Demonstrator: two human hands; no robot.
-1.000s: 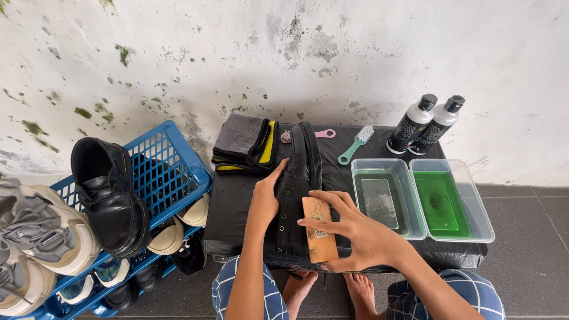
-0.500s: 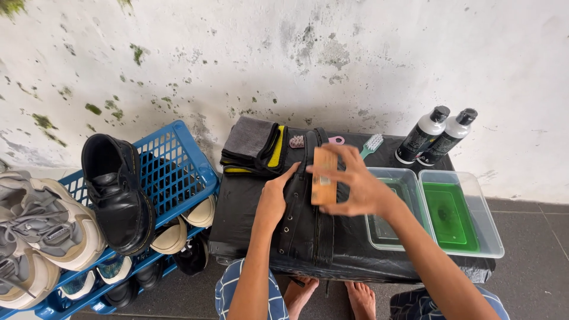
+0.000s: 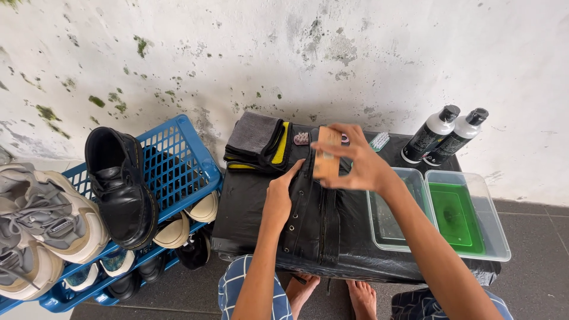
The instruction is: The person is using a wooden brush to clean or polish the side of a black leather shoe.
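Left hand: the left hand [image 3: 277, 201] lay flat on the black leather boot [image 3: 311, 207], fingers spread and pressing its laced side, thumb pointing up toward the brush, gripping nothing
Right hand: the right hand [image 3: 355, 163] was clenched around the pale wooden-backed brush [image 3: 326, 153], fingers wrapped over its far edge
Brush: at the far end of the boot, near the folded cloths; a second ago it sat low on the boot close to the person's body, half a second ago at mid-length, so the stroke had travelled away from the body along the boot
Meaning of the change: judged as one full brushing pass reaching the boot's end, with the left hand staying put as the brace
Boot: lying lengthwise on the black covered table [image 3: 249, 231], eyelets facing up, between the left hand and the clear trays
Cloths: a folded grey and yellow stack of cloths [image 3: 261, 142] just left of the boot's far end
Small brushes: a small pink brush [image 3: 301, 138] and a pale green-handled brush [image 3: 379, 141] beyond the boot, near the wall
Trays: an empty-looking clear plastic tray [image 3: 394, 210] just right of the boot, and a clear tray of green liquid [image 3: 465, 213] further right
Bottles: two black-and-white squeeze bottles [image 3: 441, 136] well right of the boot, by the wall
Crate: a blue plastic crate [image 3: 178, 166] left of the boot, bearing a black leather shoe [image 3: 118, 184] and grey sneakers [image 3: 35, 225]
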